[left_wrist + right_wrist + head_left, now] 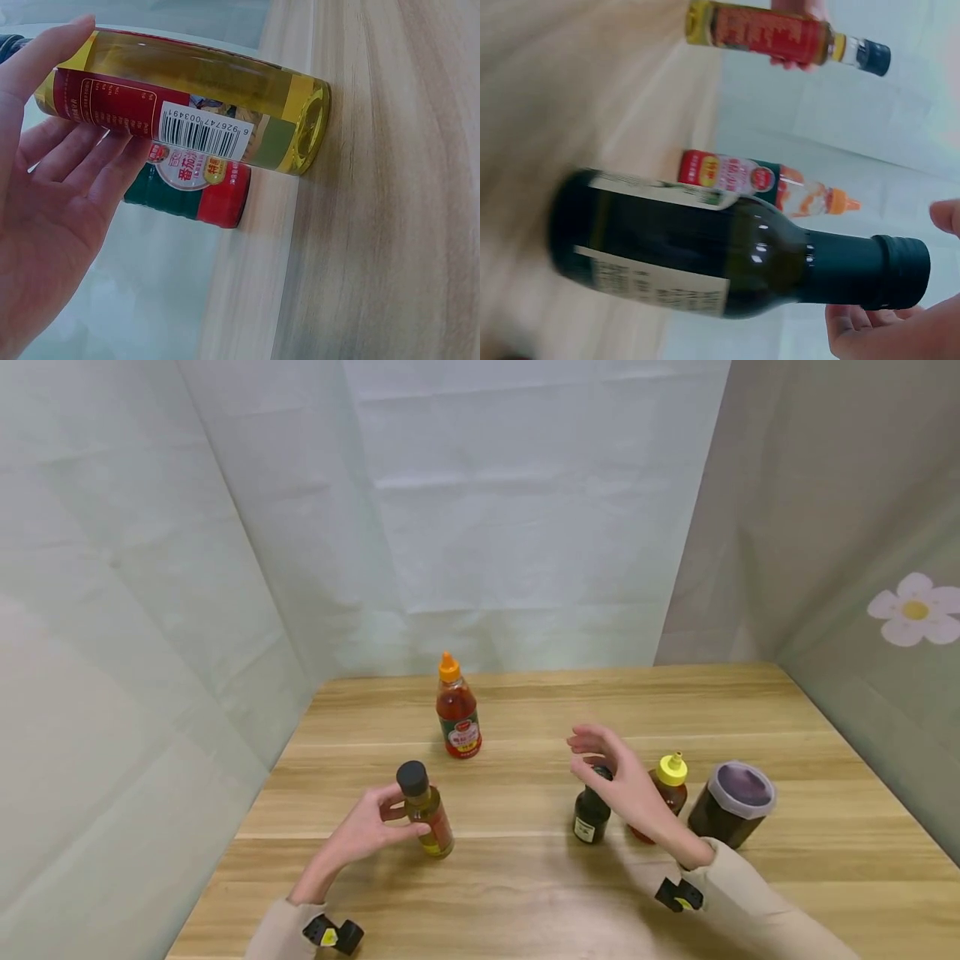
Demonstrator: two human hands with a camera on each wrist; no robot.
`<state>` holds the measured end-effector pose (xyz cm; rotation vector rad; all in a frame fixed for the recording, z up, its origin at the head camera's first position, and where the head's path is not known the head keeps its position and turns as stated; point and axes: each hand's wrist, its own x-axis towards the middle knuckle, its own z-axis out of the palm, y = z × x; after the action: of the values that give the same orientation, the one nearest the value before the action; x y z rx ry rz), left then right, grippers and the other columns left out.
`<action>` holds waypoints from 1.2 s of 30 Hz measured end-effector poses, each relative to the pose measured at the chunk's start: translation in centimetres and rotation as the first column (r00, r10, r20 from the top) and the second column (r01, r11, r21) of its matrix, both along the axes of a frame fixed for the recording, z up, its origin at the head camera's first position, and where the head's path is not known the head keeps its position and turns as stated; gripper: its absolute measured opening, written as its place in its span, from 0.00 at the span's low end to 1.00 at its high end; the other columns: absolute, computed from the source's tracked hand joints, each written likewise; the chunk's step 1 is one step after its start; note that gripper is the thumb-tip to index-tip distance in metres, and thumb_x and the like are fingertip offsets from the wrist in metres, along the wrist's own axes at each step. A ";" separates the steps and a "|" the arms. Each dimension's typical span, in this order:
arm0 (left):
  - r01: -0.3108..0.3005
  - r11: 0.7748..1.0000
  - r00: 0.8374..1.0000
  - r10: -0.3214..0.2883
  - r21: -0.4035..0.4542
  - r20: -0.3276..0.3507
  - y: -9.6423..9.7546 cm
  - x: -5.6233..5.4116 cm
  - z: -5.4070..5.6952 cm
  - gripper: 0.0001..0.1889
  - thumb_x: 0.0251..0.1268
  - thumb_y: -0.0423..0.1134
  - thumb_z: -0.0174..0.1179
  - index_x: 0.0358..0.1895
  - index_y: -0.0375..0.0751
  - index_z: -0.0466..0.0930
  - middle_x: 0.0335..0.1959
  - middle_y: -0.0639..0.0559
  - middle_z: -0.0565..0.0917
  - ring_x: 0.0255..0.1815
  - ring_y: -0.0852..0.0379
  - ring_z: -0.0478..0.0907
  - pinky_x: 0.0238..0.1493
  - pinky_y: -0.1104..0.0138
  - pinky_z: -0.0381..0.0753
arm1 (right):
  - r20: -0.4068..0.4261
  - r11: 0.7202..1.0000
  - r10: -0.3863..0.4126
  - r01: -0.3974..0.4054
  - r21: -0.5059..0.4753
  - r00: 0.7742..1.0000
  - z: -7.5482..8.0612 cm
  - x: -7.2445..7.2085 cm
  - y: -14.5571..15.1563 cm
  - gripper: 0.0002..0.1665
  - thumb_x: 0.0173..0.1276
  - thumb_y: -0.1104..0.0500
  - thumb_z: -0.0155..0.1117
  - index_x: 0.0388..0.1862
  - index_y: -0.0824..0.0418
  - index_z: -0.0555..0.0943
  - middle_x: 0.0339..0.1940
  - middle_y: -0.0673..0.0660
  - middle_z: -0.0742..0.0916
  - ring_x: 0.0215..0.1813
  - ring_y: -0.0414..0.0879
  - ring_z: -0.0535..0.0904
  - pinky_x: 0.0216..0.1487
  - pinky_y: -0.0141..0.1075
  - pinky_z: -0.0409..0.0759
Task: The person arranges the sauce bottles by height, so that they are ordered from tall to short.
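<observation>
My left hand [366, 828] grips a bottle of yellow oil [432, 827] with a black cap and red label, thumb on one side and fingers on the other. In the left wrist view, the oil bottle's [217, 75] barcode faces the camera, and its base is close over the wooden table. At the right, my right hand [626, 787] reaches over a dark green glass bottle [591, 820] with a black cap. The right wrist view has that dark bottle [660, 240] in front, thumb spread away from its cap and fingertips close behind its neck.
Behind stands a red tomato sauce bottle [459, 727] with an orange nozzle. A yellow-capped squeeze bottle [671, 781] is partly hidden by the right hand, and beside it stands a dark jar [716, 818] with a pale rim. Pale cloth [510, 527] hangs around the wooden table [540, 710].
</observation>
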<state>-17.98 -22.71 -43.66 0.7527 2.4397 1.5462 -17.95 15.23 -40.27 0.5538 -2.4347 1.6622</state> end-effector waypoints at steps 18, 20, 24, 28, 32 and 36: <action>0.001 1.000 1.000 -0.001 -0.012 -0.006 0.0 0.1 -0.3 0.26 0.59 0.37 0.68 0.61 0.38 0.74 0.58 0.39 0.80 0.55 0.68 0.78 0.58 0.54 0.79 | 0.006 0.993 -0.103 0.102 0.065 0.995 -3.9 2.9 1.3 0.32 0.55 0.67 0.74 0.58 0.68 0.73 0.56 0.66 0.82 0.61 0.62 0.77 0.62 0.46 0.75; -0.002 1.000 1.000 0.002 -0.013 -0.006 0.0 0.1 -0.3 0.26 0.58 0.37 0.68 0.61 0.38 0.74 0.58 0.39 0.80 0.55 0.68 0.78 0.58 0.54 0.79 | 0.006 0.991 -0.110 0.110 0.071 0.994 -4.0 3.0 1.4 0.32 0.54 0.69 0.74 0.58 0.69 0.73 0.56 0.67 0.82 0.61 0.64 0.77 0.62 0.46 0.75; -0.005 1.000 1.000 0.005 -0.009 -0.009 0.0 0.1 -0.2 0.26 0.58 0.37 0.68 0.61 0.38 0.74 0.57 0.39 0.80 0.55 0.68 0.78 0.58 0.54 0.79 | 0.022 0.990 -0.106 0.104 0.099 0.994 -4.2 3.2 1.6 0.35 0.54 0.69 0.74 0.61 0.69 0.72 0.58 0.67 0.81 0.61 0.64 0.77 0.60 0.46 0.77; -0.003 1.000 1.000 0.003 -0.001 -0.011 0.0 0.1 -0.1 0.27 0.58 0.37 0.69 0.61 0.39 0.74 0.58 0.39 0.80 0.55 0.69 0.78 0.58 0.54 0.79 | 0.034 0.988 -0.097 0.093 0.120 0.995 -4.2 3.4 1.5 0.36 0.54 0.70 0.73 0.63 0.68 0.71 0.60 0.67 0.79 0.62 0.63 0.76 0.59 0.44 0.78; -0.002 1.000 1.000 0.002 0.001 -0.011 0.0 0.1 -0.1 0.27 0.58 0.37 0.69 0.61 0.39 0.74 0.57 0.40 0.80 0.55 0.69 0.78 0.58 0.54 0.79 | 0.001 0.983 -0.114 0.113 0.146 0.993 -4.3 3.5 1.4 0.36 0.51 0.73 0.74 0.60 0.69 0.73 0.58 0.67 0.81 0.60 0.62 0.78 0.57 0.44 0.80; -0.004 1.000 1.000 0.004 0.000 -0.005 0.1 0.1 0.0 0.27 0.58 0.37 0.69 0.61 0.38 0.74 0.57 0.39 0.80 0.55 0.69 0.78 0.58 0.54 0.79 | -0.046 0.976 -0.132 0.138 0.166 0.990 -4.5 3.5 1.2 0.33 0.49 0.75 0.74 0.56 0.70 0.75 0.53 0.66 0.84 0.57 0.61 0.80 0.55 0.45 0.81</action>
<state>-17.87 -22.64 -43.67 0.7533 2.4456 1.5479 -14.47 16.48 -44.78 0.4231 -2.5410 1.3916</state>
